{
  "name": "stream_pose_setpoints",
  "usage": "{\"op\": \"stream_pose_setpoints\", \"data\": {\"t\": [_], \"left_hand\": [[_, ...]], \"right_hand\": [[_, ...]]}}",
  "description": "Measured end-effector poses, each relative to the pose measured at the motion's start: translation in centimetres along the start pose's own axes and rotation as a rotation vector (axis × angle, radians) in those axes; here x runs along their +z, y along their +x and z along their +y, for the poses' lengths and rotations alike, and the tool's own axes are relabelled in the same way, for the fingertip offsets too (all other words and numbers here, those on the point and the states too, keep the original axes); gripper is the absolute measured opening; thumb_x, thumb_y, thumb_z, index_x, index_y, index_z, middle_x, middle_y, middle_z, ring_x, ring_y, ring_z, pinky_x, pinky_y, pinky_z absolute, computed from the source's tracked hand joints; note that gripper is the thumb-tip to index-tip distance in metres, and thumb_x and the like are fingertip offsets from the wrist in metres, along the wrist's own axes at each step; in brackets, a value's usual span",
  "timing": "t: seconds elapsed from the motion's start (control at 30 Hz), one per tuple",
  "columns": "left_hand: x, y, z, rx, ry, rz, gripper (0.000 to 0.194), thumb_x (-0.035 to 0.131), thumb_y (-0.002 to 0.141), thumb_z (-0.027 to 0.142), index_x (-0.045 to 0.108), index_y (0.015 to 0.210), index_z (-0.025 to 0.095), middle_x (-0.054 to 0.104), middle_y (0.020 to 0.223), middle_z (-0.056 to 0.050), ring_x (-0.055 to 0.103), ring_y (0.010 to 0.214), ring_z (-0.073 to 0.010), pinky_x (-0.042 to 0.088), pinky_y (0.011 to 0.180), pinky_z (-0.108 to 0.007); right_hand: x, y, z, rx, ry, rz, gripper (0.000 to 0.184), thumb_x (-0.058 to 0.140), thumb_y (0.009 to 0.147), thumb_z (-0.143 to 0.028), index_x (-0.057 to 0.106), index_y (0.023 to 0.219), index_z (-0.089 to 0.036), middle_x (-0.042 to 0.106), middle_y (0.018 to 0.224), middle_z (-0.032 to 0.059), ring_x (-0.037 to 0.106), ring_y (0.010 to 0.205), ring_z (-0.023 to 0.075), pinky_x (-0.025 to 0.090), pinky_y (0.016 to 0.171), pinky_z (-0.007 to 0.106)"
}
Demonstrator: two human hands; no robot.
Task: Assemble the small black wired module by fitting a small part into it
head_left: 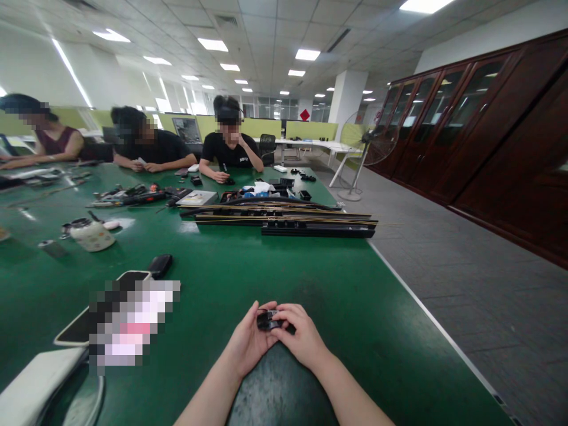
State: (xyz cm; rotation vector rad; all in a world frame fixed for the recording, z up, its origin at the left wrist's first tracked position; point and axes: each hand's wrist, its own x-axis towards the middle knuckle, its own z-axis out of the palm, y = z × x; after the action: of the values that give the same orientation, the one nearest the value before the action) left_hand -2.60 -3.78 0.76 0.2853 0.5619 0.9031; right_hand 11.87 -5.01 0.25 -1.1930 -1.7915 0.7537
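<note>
A small black plastic-looking part [267,320] is held between my two hands above the green table [319,272], close to its front. My left hand [248,340] cups it from the left, palm turned up and fingers curled behind it. From the right, the fingers of my right hand [302,334] close over its top and right end. A thin dark line, perhaps a wire, arcs over the part. Its exact kind is too small to make out, and the fingers cover some of it.
Long black rails with thin rods [319,228] lie across the table ahead. To the left are a phone [106,307], a black fob-like object [160,266], a white box [39,378] and a jar [92,235]. Several people sit beyond. A fan [366,139] stands right.
</note>
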Motion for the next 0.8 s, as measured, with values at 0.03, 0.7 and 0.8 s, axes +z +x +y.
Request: {"op": "stream_pose_setpoints", "data": {"t": [0.03,0.7,0.8], "left_hand": [[0.0,0.0,0.0,0.000,0.002,0.003,0.029,0.046,0.079,0.035,0.058,0.094,0.013,0.064,0.088,-0.010,0.062,0.080,-0.0211,0.046,0.072,-0.031],[0.0,0.0,-0.1,-0.007,0.022,0.077,0.033,0.048,0.078,0.038,0.052,0.098,0.013,0.064,0.093,-0.015,0.063,0.079,-0.0212,0.047,0.075,-0.034],[0.0,-0.1,-0.1,-0.007,0.034,0.064,0.034,0.048,0.077,0.040,0.051,0.099,0.013,0.064,0.095,-0.016,0.063,0.081,-0.0231,0.046,0.076,-0.034]], "right_hand": [[0.0,0.0,0.0,0.007,0.001,-0.003,0.025,0.064,0.065,-0.012,0.063,0.087,-0.025,0.058,0.100,0.0048,0.051,0.096,0.0190,0.045,0.079,0.032],[-0.2,0.5,1.3,0.260,0.446,0.164,0.019,0.064,0.067,-0.027,0.062,0.085,-0.021,0.064,0.084,0.0018,0.060,0.069,0.0152,0.046,0.067,0.030],[-0.2,0.7,1.7,0.285,0.513,0.199,0.023,0.063,0.068,-0.033,0.059,0.087,-0.021,0.065,0.083,0.0020,0.061,0.068,0.0148,0.048,0.066,0.029]]}}
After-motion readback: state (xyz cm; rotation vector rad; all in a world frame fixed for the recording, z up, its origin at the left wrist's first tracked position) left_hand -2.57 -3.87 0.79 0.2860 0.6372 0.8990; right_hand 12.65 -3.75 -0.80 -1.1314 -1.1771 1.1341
